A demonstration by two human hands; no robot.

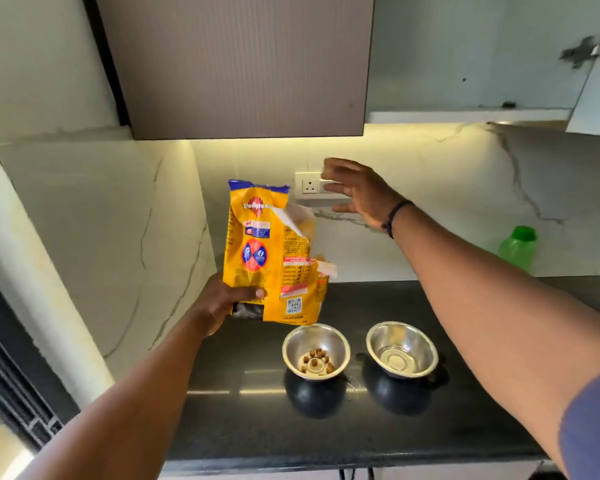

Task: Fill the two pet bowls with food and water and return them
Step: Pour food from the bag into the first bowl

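Note:
Two steel pet bowls stand side by side on the black counter (pixel 243 424). The left bowl (pixel 316 351) holds several brown kibble pieces. The right bowl (pixel 401 351) holds a little clear water. My left hand (pixel 222 303) grips the bottom of a yellow pet food bag (pixel 267 251), held upright above and left of the left bowl, its top torn. My right hand (pixel 355 192) is raised near the wall socket, fingers spread, holding nothing, just right of the bag's top.
A green plastic bottle (pixel 517 249) stands at the back right against the marble wall. A white socket plate (pixel 310 186) is on the backsplash. A brown wall cabinet (pixel 236 64) hangs overhead. The counter's front edge is close to me.

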